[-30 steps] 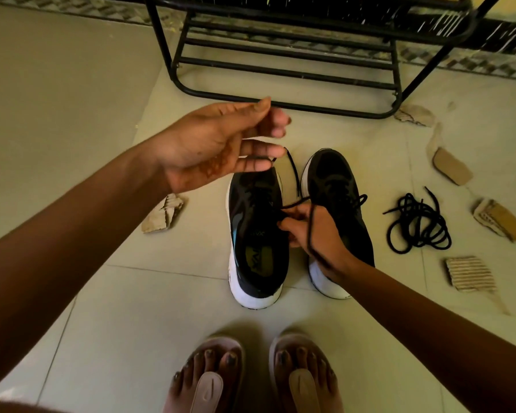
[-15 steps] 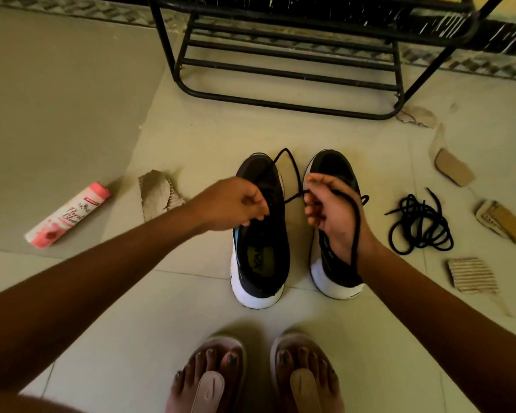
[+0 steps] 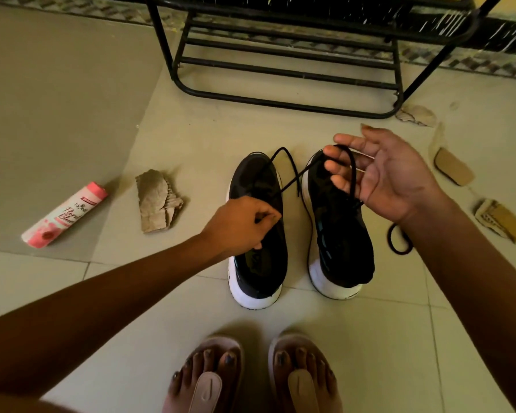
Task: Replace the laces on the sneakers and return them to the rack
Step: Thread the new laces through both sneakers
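Logger: Hands first. What are they doing?

Spotter: Left hand (image 3: 245, 225) is hovering over the left sneaker (image 3: 259, 263), fingers curled, pinching the black lace (image 3: 292, 182) above the tongue. Right hand (image 3: 390, 174) is hanging palm-up over the right sneaker (image 3: 340, 248), fingers (image 3: 337, 166) relaxed and gripping nothing. The same lace is looping over them.

Logger: And the lace between the hands?

Spotter: It is stretching straight from the left pinch up to the right fingers, with a slack loop arching over the left sneaker's toe.

Logger: Surroundings, big to small.

Spotter: Black metal shoe rack (image 3: 280, 102) is standing on the tile floor (image 3: 191, 138) beyond the toes, apart from the pair. Both sneakers are sitting side by side on the floor, heels toward two sandalled feet (image 3: 209, 371). Pink tube (image 3: 63, 216) is lying on its side, well left. Torn cardboard scrap (image 3: 157, 201) is lying between tube and sneakers, and more scraps (image 3: 453, 166) are lying off to the right. Second black lace (image 3: 399, 242) is peeking out beside the right forearm, mostly hidden.
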`<state>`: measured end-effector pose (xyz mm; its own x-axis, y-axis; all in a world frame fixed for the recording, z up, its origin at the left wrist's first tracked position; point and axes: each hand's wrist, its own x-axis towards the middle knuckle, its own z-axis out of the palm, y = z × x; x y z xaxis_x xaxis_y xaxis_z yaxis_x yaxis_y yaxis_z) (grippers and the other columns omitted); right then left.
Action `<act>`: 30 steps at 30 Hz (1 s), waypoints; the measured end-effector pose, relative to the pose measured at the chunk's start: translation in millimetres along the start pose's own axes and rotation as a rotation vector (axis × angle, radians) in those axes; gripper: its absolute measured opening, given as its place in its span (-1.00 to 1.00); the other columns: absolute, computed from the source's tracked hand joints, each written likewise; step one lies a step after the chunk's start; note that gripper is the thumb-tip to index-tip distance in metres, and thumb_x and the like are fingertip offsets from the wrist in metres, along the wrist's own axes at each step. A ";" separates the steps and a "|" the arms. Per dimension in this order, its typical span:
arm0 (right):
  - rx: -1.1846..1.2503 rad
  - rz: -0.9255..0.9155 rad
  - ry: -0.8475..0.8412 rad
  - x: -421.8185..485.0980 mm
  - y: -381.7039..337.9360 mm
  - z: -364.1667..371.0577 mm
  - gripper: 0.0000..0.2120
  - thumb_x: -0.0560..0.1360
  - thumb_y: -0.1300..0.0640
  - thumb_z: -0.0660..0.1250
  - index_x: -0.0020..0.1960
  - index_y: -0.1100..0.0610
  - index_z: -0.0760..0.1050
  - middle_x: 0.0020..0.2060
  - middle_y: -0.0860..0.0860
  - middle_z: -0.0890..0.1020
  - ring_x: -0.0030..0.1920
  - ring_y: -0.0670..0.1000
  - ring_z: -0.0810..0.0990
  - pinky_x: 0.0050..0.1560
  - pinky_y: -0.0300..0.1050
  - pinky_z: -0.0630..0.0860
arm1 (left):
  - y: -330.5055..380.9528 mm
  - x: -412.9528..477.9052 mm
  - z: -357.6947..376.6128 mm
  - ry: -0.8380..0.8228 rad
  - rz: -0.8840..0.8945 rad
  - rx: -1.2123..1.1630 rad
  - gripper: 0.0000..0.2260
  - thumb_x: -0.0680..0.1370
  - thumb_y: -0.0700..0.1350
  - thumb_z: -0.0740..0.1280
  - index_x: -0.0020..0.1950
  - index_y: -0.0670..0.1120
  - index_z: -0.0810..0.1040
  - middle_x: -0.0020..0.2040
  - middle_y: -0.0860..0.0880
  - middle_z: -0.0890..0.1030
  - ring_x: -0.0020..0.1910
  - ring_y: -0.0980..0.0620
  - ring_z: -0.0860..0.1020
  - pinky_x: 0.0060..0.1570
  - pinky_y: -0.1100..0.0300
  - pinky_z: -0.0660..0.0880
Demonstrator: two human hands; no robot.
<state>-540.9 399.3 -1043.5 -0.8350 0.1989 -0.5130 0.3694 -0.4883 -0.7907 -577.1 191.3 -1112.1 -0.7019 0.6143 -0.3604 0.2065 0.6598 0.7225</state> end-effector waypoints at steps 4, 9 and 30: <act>-0.033 -0.116 0.053 3.6 1.2 6.5 -0.80 0.53 0.32 0.21 0.07 0.13 0.50 -0.19 0.04 0.66 -0.41 -0.12 0.48 -0.46 -0.32 0.37 | 0.1 -3.2 8.6 0.214 -0.157 -0.383 -0.90 0.55 -0.01 0.31 -0.01 -0.01 0.53 -0.23 0.08 0.66 -0.44 0.16 0.58 -0.49 0.47 0.37; -0.070 -0.128 0.046 1.6 6.1 21.7 -0.82 0.55 0.35 0.14 -0.04 0.11 0.43 -0.26 0.04 0.64 -0.49 -0.12 0.32 -0.52 -0.31 0.20 | -1.6 13.6 -14.7 0.481 0.039 -0.161 -0.82 0.49 -0.06 0.39 0.09 0.01 0.55 -0.11 0.07 0.64 -0.46 0.33 0.45 -0.40 0.52 0.31; -1.113 -0.144 -0.095 15.9 39.4 -1.0 -0.80 0.57 0.02 0.24 -0.02 0.05 0.62 -0.15 0.01 0.67 -0.20 -0.13 0.56 -0.17 -0.23 0.47 | -0.1 44.2 -67.0 0.292 -0.016 -0.554 -0.82 0.59 -0.19 0.23 0.11 -0.15 0.59 -0.24 -0.01 0.60 -0.41 0.18 0.51 -0.35 0.34 0.51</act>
<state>-539.2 384.0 -1083.1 -0.9092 0.1031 -0.4033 0.3857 0.5734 -0.7228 -653.8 189.4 -1088.5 -0.8757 0.4108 -0.2538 -0.1345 0.2973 0.9453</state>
